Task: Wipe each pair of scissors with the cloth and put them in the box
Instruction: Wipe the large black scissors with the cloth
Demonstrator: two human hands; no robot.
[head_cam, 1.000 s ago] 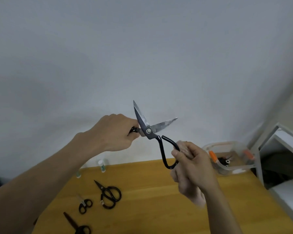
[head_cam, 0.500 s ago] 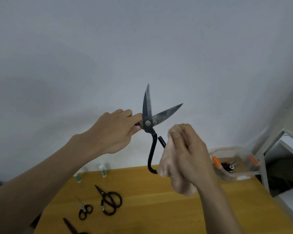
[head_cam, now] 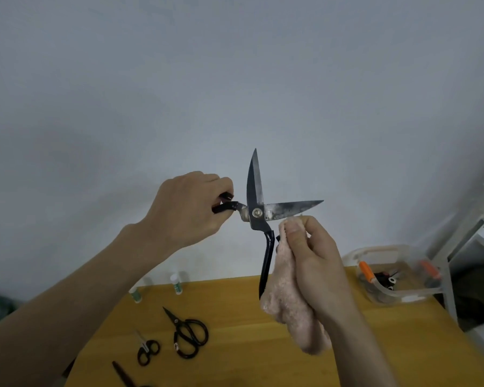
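I see the large shears (head_cam: pixel 256 202) held up in front of the pale wall, well above the wooden desk (head_cam: pixel 235 344), blades spread wide: one points straight up, the other lies level and points right. My left hand (head_cam: pixel 185 210) has its fingers curled round one black handle, out to the left of the pivot screw. The other handle hangs down from the pivot, and its lower end disappears behind the pink cloth (head_cam: pixel 291 303). My right hand (head_cam: pixel 313 261) grips that cloth, thumb pressed on its top fold, with the fold just under the level blade near the pivot (I cannot tell whether cloth and blade actually touch).

Down on the desk lie three more pairs. The black scissors (head_cam: pixel 189 335) with big loop handles point up-left. The small scissors (head_cam: pixel 146 349) sit just to their left, and a third pair (head_cam: pixel 123 375) is cut off by the bottom edge.

Two small white bottles (head_cam: pixel 176 283) with green labels stand near the desk's far edge. At the far right corner sits the clear plastic box (head_cam: pixel 397 275) with orange latches, a few dark items inside it (too small to name). A white shelf frame (head_cam: pixel 453 263) stands just right of the box.
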